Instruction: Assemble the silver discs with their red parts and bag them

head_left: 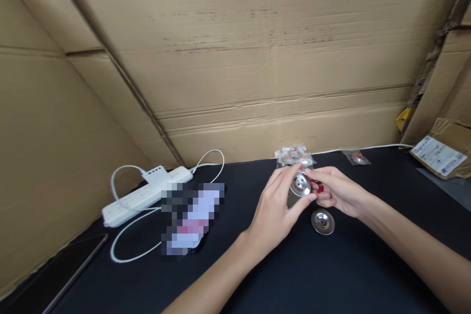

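Note:
My left hand (274, 201) is closed around the rim of a small shiny metal cymbal (300, 184), a round disc with a domed middle and a centre hole. My right hand (336, 191) is closed at the disc's right side, its fingers pinching a red cord (319, 188). How the cord joins the disc is hidden by the fingers. On the black table just below the hands lies a second metal cymbal (323, 221), flat and apart from both hands. Behind the hands, clear plastic bags (294, 153) hold more shiny pieces with red bits.
Another bagged disc (357, 157) lies at the back right, near an opened cardboard package (441, 149). Left of the hands are a phone-like blurred object (195, 216), a white power strip (128, 202) with looping cables and a dark tablet (69, 270). Cardboard walls (257, 59) enclose the table.

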The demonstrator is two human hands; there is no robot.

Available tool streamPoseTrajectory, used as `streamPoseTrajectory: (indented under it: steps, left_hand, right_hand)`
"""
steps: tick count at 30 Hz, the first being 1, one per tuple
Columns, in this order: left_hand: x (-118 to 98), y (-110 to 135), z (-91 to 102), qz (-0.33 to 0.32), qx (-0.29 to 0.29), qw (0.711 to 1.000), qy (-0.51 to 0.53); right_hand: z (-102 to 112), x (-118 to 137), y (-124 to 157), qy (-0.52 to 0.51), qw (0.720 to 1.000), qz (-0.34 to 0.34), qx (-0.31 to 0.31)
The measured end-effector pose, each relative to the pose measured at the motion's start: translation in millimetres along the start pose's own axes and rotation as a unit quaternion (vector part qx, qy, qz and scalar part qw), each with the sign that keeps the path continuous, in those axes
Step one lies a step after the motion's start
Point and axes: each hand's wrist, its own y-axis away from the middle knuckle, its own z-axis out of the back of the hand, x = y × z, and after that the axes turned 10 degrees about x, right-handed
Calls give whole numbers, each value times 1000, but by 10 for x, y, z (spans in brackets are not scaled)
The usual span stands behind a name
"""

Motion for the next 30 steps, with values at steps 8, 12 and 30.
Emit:
streamPoseTrajectory:
  steps: [8, 12, 30]
  left_hand:
    - [3, -2, -12, 38, 17, 999, -24]
    - [-28, -22, 25, 36, 55, 997, -47]
    - [-118, 110, -182, 73, 243, 961, -111]
  right_hand:
    - [329, 114, 47, 259, 961, -32, -86]
    - [552, 142, 67, 460, 883, -70, -66]
    - [752, 69, 16, 653, 750, 4, -105]
